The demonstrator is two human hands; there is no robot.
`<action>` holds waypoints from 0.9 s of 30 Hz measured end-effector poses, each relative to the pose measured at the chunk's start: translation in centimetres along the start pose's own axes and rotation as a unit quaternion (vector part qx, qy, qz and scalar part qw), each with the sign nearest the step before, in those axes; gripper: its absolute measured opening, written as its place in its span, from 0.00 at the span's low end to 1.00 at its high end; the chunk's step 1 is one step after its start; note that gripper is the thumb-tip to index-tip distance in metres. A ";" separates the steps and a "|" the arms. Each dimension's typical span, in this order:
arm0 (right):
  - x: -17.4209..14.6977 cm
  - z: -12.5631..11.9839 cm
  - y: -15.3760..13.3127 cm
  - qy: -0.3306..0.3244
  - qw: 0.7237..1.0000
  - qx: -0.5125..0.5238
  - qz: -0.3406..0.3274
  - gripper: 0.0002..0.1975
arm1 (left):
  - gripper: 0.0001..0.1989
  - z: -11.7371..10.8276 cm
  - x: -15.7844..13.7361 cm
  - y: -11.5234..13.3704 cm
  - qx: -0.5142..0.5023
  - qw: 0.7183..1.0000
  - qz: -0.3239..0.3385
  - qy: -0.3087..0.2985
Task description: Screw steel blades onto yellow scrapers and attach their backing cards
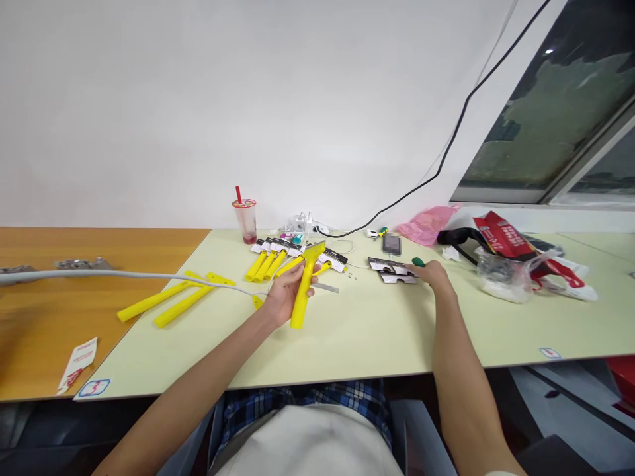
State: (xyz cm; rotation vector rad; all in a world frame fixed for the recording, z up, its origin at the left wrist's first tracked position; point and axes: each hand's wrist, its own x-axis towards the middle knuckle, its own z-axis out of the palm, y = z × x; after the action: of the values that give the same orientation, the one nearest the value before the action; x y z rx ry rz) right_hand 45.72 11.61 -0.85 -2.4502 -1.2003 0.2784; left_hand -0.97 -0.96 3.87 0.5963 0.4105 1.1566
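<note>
My left hand (285, 295) is closed around a yellow scraper (302, 291), its wide head up and its handle slanting down toward me. Over the table's right half, my right hand (435, 272) is closed, with the rounded end of a green-handled tool (419, 262) sticking out of it; the rest of that tool is hidden. Its fingers reach the edge of several black-and-white cardboard sleeves (397, 271). Behind the left hand lie several carded yellow scrapers (265, 261). A flat metal strip (327, 287) rests beside the left hand.
Two yellow handles (186, 306) lie at the left. A drink cup (245, 221) stands near the wall by a power strip (300, 223). A small screen device (391, 244), pink bag (427, 223) and plastic bags (510, 274) lie at the right. A white cable (149, 275) crosses the left side.
</note>
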 end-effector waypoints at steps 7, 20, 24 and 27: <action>0.0 0.0 0.1 0.000 1.000 0.003 0.009 0.28 | 0.26 0.4 -0.3 0.4 -0.056 0.998 -0.018 -0.032; -1.1 -0.4 -0.8 -0.021 0.999 0.025 0.009 0.26 | 0.05 -2.5 0.0 0.7 -0.088 0.978 -0.142 -0.122; -1.6 -0.4 -1.1 -0.029 0.998 0.050 0.003 0.21 | 0.02 -2.6 -0.2 0.6 -0.071 0.969 -0.162 -0.170; -2.3 -0.6 -1.4 -0.006 0.995 0.091 -0.030 0.16 | 0.02 -2.2 -0.3 0.5 -0.048 0.972 -0.153 -0.169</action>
State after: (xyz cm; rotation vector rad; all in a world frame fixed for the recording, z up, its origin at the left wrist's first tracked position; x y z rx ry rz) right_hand 43.54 10.35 0.31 -2.2548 -1.1971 0.3698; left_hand -2.74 -0.57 2.50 0.6084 0.1460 0.7562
